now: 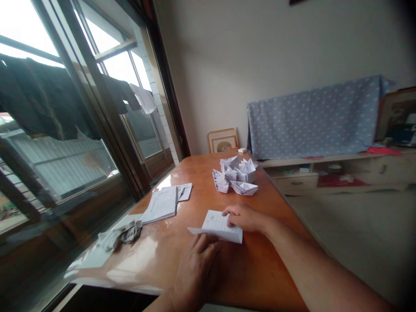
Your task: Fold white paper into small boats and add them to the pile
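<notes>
A partly folded sheet of lined paper (216, 221) is between my hands over the near part of the table, its near flap raised. My right hand (243, 216) grips its right edge, thumb and fingers bent onto the paper. At the near flap, my left hand (199, 255) has its fingers curled against the edge; the tips are partly hidden. Beyond the sheet stands a cluster of folded paper boats (243, 188), several of them nested in stacks. To the left lies a stack of written paper sheets (160, 206).
The glossy wooden table (195, 173) has a crumpled grey cloth (130, 232) near its left edge. A small white box (242, 150) sits at the far end. Glass windows (97, 108) run along the left; a low cabinet (295, 184) stands at the right, beneath a blue patterned cloth (312, 119).
</notes>
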{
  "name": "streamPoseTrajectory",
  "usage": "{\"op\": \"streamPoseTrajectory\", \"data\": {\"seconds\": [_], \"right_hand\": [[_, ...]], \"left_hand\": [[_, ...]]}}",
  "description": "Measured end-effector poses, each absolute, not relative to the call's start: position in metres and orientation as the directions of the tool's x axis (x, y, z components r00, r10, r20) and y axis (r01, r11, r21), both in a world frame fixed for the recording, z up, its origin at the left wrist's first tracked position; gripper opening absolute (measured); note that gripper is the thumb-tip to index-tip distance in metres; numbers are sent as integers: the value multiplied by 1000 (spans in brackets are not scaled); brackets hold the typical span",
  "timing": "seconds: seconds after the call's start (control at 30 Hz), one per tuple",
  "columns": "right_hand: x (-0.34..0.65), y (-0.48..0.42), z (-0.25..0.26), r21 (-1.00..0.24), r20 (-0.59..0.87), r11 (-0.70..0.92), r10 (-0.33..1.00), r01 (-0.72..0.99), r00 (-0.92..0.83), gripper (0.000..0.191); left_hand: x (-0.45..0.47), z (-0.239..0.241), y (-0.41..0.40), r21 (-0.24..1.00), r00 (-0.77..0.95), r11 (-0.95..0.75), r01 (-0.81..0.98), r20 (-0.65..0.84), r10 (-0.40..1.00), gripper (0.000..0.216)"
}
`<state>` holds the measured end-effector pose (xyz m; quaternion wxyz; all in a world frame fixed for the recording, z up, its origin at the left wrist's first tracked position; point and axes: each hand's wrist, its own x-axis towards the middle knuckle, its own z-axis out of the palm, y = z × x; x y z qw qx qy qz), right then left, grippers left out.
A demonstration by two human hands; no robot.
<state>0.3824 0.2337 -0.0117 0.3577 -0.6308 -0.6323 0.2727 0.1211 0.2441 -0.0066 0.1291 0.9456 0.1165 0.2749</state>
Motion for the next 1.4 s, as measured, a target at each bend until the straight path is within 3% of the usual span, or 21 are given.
{"op": "streamPoseTrajectory", "data": {"seconds": [0.2,0.37,0.6,0.73,0.93,1.2,1.4], "right_hand": [[380,238,-14,-880,53,-5,993,475,108,33],[379,240,-11,-925,7,-50,989,377,148,42],[380,239,-11,-940,17,-33,990,339,143,49],[381,238,-12,-933,67,30,993,358,92,48],[383,241,-12,-890,131,46,979,454,157,36],[402,243,-16,-758,169,-144,899,636,405,27],[415,237,-14,-663,152,-247,880,706,450,20]], "left_hand": [[135,-3,264,187,826,-936,298,441,351,30],[142,6,270,167,871,-952,258,386,304,31],[146,-2,276,174,781,-953,248,547,303,32],[150,-3,280,98,754,-957,273,596,276,39],[157,-2,290,38,870,-964,264,422,255,45],[163,-3,294,97,916,-962,254,296,272,47],[164,10,267,127,943,-969,213,234,238,43]]}}
